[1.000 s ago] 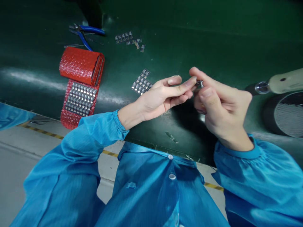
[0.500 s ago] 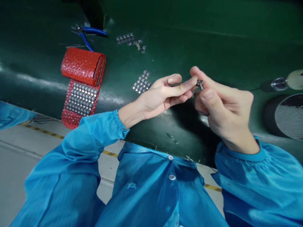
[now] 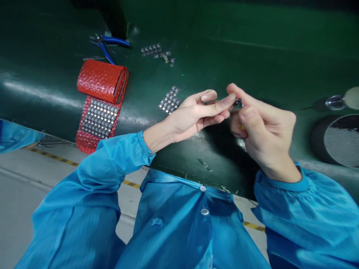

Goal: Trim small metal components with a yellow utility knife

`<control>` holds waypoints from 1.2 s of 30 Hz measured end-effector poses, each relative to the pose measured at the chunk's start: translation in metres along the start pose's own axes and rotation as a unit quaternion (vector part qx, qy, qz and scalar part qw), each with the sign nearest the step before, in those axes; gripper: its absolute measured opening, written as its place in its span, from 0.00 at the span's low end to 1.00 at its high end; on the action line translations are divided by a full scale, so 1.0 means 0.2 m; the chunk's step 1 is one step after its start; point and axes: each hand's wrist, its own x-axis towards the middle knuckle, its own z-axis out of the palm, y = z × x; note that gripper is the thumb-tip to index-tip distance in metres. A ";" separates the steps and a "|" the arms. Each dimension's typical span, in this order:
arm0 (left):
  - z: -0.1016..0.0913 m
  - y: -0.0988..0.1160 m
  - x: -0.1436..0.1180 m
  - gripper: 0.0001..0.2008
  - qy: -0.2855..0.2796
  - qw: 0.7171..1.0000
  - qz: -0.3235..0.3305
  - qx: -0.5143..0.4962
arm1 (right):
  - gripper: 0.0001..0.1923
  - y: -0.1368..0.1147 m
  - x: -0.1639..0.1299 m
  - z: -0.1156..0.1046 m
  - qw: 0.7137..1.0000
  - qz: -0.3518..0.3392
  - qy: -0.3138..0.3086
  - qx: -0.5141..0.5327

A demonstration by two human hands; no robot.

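Above green bench [image 3: 252,48], centre | left hand [image 3: 193,114] and right hand [image 3: 262,129] pinching small dark component [image 3: 238,101] between fingertips | chip panel [image 3: 169,100] lying just left | red bubble-wrap roll [image 3: 102,80] far left

Your left hand [image 3: 193,114] and right hand [image 3: 263,127] are meeting fingertip to fingertip above the table [image 3: 252,56], pinching a tiny part [image 3: 238,101] between them. A small panel of chips [image 3: 169,100] is lying just left of your left hand. Farther left, a wrapped roll [image 3: 102,80] is sitting behind an opened sheet of chips [image 3: 98,118], with pliers [image 3: 108,43] lying behind the roll.
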 end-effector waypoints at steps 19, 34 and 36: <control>-0.02 0.00 0.02 0.35 -0.014 0.999 -0.017 0.023 | 0.19 -0.02 0.00 -0.01 0.999 0.043 0.024 -0.014; -0.02 0.02 0.01 0.36 -0.018 0.999 -0.006 0.029 | 0.21 -0.02 -0.01 -0.02 0.999 0.048 -0.004 -0.007; -0.02 0.01 0.01 0.31 -0.023 0.999 -0.001 0.040 | 0.22 -0.01 0.00 -0.01 0.998 0.055 0.009 0.006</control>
